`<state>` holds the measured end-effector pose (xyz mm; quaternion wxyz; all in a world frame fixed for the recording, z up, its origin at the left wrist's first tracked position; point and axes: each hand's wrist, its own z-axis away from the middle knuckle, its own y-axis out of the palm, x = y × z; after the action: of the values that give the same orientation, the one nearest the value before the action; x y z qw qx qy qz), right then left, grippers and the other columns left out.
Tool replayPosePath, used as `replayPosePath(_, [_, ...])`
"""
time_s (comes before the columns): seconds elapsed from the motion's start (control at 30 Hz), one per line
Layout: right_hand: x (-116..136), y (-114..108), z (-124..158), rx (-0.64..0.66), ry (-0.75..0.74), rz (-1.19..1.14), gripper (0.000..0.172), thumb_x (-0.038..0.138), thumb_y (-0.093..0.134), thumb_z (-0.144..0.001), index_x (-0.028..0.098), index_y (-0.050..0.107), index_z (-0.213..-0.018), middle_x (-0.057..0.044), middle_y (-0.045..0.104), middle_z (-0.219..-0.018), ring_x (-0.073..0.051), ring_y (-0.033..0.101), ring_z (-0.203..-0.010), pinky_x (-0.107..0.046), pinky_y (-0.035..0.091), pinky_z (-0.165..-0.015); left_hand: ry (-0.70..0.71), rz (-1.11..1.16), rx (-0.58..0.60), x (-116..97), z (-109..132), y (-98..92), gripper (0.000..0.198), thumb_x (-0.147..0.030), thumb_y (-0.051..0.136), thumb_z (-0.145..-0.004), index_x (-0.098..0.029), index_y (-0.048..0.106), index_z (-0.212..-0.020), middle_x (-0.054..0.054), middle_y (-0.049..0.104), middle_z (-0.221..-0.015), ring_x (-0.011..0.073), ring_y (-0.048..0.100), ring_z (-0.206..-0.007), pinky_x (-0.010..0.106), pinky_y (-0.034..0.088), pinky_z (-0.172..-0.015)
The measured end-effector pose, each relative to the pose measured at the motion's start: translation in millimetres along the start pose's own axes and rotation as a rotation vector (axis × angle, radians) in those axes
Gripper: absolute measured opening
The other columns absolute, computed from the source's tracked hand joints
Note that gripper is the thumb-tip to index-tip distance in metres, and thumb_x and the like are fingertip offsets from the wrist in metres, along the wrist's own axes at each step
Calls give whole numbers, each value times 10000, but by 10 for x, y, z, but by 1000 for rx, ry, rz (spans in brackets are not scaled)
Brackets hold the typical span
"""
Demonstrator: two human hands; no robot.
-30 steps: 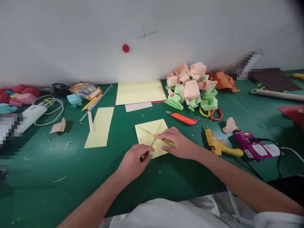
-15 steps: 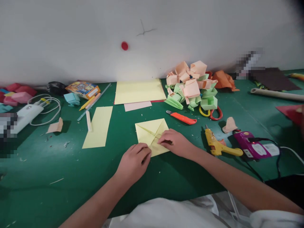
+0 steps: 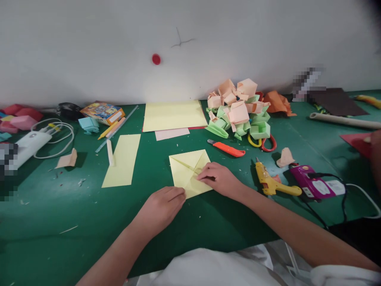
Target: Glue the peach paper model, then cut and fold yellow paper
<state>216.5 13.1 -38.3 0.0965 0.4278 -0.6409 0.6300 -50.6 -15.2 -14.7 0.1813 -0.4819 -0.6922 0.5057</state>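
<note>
A square of pale yellow paper (image 3: 186, 167) lies on the green table, with diagonal creases and flaps folded in toward its middle. My left hand (image 3: 163, 206) is at its near left corner, the fingers closed together on the edge. From the right, my right hand (image 3: 218, 178) pinches the paper close to the centre, where the flaps meet; its fingertips partly hide the fold. A yellow paper strip (image 3: 126, 159) lies to the left, with a white stick (image 3: 110, 153) across its edge. Beyond my right hand is an orange-red utility knife (image 3: 228, 149).
Folded peach and green paper pieces (image 3: 238, 111) are heaped at the back, beside scissors (image 3: 268, 143). A yellow glue gun (image 3: 269, 178) and a purple power strip (image 3: 312, 182) stand right. Yellow sheets (image 3: 172, 115) lie against the wall. Another person's hand (image 3: 375, 147) shows at the right edge.
My left hand has shifted slightly left and down, its fingers flatter along the paper's corner. My right hand keeps its pinch near the middle. The view has turned slightly.
</note>
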Motion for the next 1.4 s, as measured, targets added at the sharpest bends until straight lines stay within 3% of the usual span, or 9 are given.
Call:
replayPosePath(0.2, [29, -2, 0, -11, 26, -11, 154, 148, 671, -924, 251, 785, -932, -29, 728, -925, -197, 662, -950, -343, 533, -856, 14, -61, 46, -22, 140, 17, 269, -142, 464, -1020, -142, 704, -1141, 90, 754, -1146, 207, 741, -1032, 351, 637, -926])
replayPosePath(0.47, [44, -7, 4, -18, 42, -22, 157, 144, 652, -933, 238, 776, -925, -34, 729, -928, -196, 661, -964, -336, 535, -840, -33, -75, 181, -115, 339, -53, 430, -226, 466, -1021, -148, 548, -1436, 99, 609, -1453, 259, 589, -1336, 402, 547, -1096])
replayPosePath(0.8, [35, 5, 14, -25, 55, -24, 168, 126, 654, -917, 245, 772, -922, -32, 727, -925, -199, 667, -960, -335, 540, -830, -75, 1, 28, -49, 324, -72, 368, -119, 502, -983, -203, 669, -1300, 69, 728, -1230, 242, 680, -1172, 463, 577, -1062])
replayPosePath(1.0, [39, 10, 17, -23, 41, -16, 157, 143, 645, -930, 240, 767, -936, -34, 723, -937, -197, 663, -963, -331, 541, -825, -43, -51, 43, -89, 284, -85, 313, -113, 514, -975, -162, 700, -1222, 85, 740, -1167, 258, 686, -1115, 463, 605, -985])
replayPosePath(1.2, [20, 16, 22, 9, -31, 31, 224, 126, 577, -962, 232, 769, -1006, -51, 700, -970, -204, 624, -959, -352, 507, -857, -38, -95, 151, -91, 245, -83, 294, -122, 468, -981, -117, 679, -1186, 119, 689, -1260, 285, 610, -1251, 449, 567, -1044])
replayPosePath(1.33, [195, -22, 95, 62, -182, 362, 403, 33, 477, -941, 238, 763, -1139, -84, 664, -953, -225, 541, -865, -390, 434, -802, -60, -63, 238, -73, 229, -83, 309, -125, 439, -979, -136, 659, -1196, 117, 664, -1288, 272, 624, -1214, 474, 557, -1056])
replayPosePath(1.4, [382, -19, 180, 70, -252, 508, 422, 74, 520, -941, 283, 714, -1253, -76, 671, -1016, -228, 504, -862, -403, 391, -815, -55, -52, 245, -68, 226, -83, 321, -122, 435, -980, -146, 653, -1214, 110, 676, -1255, 274, 619, -1223, 481, 550, -1063])
